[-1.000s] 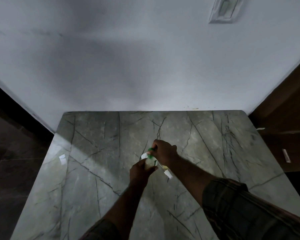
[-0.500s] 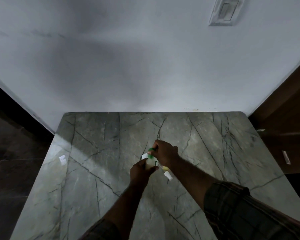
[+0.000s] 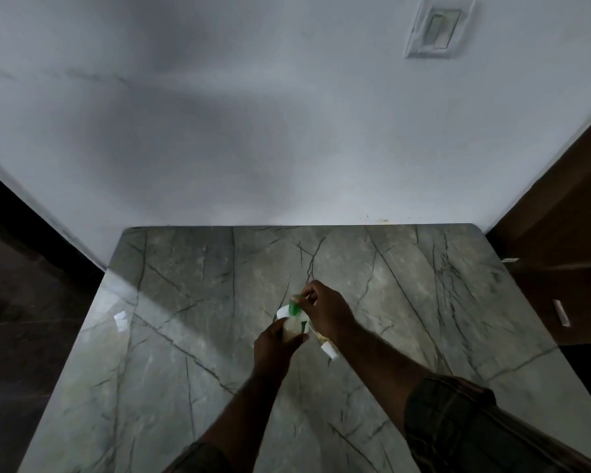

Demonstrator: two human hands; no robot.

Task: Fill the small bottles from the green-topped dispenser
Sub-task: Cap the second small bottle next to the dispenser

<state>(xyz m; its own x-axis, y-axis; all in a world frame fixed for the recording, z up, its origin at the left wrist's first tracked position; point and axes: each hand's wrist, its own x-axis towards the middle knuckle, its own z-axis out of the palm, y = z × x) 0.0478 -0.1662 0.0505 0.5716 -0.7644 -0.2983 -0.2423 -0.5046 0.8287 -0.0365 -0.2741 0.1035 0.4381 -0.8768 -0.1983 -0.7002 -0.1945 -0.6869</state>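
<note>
Step in hand, judged: working green top (image 3: 294,299) of dispenser (image 3: 292,327), either pressing or opening it; which one cannot tell.

Left hand (image 3: 275,346) wrapping dispenser body, fingers closed round it, holding it upright near centre of marble table (image 3: 185,302), well apart from all edges.

Right hand (image 3: 326,314) reaching over, fingertips (image 3: 307,297) pinching together on green top.

Small bottle (image 3: 326,346), white-capped, lying just beside dispenser under right wrist, touching neither set of fingers as far as visible.

Next move is calling for bottle mouth to be brought under outlet.
</note>
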